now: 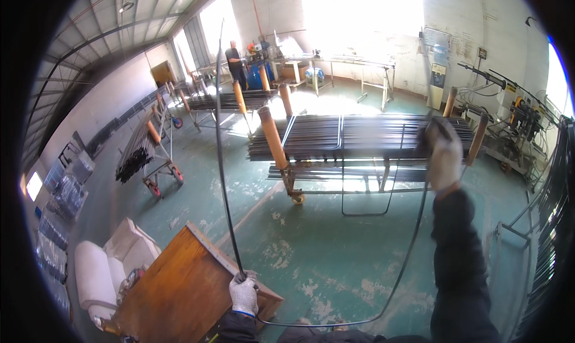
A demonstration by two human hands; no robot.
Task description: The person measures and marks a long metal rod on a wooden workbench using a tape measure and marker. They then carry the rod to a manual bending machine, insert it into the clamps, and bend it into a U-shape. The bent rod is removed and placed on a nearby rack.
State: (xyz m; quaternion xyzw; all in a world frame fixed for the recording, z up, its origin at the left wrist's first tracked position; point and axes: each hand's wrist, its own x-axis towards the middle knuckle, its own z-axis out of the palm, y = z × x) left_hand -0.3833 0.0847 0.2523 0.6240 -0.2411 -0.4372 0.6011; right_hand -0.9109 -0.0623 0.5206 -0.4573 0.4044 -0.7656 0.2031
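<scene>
A long, thin black rod bent into a wide U (223,181) stands in front of me, its curved bottom close to my body. My left hand (244,295), in a whitish knit glove, is closed round its left leg near the lower bend. Higher up on the right, my gloved right hand (445,160) is closed on the other leg. Motion smears this hand and the rod end above it. Beyond the rod, a cart with orange posts bears a stack of dark rods (311,136). A smaller U-shaped rod (366,214) hangs down its near side.
A wooden board or tabletop (185,289) lies at my lower left, beside a white armchair (99,274). More rods fill a cart (136,154) on the left and a rack (554,223) on the right. Machinery (521,118) stands at the far right. A person (235,64) stands at the back.
</scene>
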